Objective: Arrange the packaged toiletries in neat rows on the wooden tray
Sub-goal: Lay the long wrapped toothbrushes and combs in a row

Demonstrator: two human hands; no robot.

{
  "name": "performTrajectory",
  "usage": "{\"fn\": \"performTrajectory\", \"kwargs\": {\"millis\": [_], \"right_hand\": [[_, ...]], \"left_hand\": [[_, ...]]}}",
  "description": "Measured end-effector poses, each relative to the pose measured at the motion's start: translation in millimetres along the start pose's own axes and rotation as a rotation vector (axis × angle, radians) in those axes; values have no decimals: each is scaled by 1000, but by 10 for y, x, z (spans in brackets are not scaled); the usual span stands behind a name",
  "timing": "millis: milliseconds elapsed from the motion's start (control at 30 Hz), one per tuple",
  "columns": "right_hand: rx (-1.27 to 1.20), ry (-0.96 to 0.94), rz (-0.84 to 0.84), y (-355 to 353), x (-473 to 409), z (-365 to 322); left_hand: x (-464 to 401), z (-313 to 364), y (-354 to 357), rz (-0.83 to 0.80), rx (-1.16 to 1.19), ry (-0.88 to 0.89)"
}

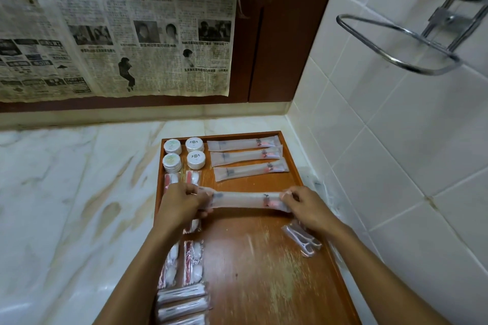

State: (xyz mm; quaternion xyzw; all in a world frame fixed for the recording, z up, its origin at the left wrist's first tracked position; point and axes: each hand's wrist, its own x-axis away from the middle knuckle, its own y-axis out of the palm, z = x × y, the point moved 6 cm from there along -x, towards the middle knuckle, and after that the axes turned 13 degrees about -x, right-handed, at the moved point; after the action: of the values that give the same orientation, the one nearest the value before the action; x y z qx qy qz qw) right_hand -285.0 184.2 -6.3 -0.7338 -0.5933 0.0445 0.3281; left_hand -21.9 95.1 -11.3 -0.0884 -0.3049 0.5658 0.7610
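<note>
**Pouch held crosswise over the tray**

The left hand and right hand each pinch 1 end of a long pouch, each grip closed on it. Its long axis runs left to right above the tray, parallel to 3 pouches lying in a row farther back.
</note>
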Motion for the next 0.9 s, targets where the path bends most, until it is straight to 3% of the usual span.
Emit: {"fn": "performTrajectory", "kwargs": {"millis": [267,500,667,900], "right_hand": [[-142,49,89,-45,617,273],[-282,2,267,-377,209,77],[-195,30,322,-445,-255,121],[146,-31,369,-352,-596,90]], "left_hand": [[281,-132,195,-195,89,-59],[159,18,305,-234,58,-91],[-96,75,318,-202,-68,-59],[-333,114,316,-84,-244,-6]]}}
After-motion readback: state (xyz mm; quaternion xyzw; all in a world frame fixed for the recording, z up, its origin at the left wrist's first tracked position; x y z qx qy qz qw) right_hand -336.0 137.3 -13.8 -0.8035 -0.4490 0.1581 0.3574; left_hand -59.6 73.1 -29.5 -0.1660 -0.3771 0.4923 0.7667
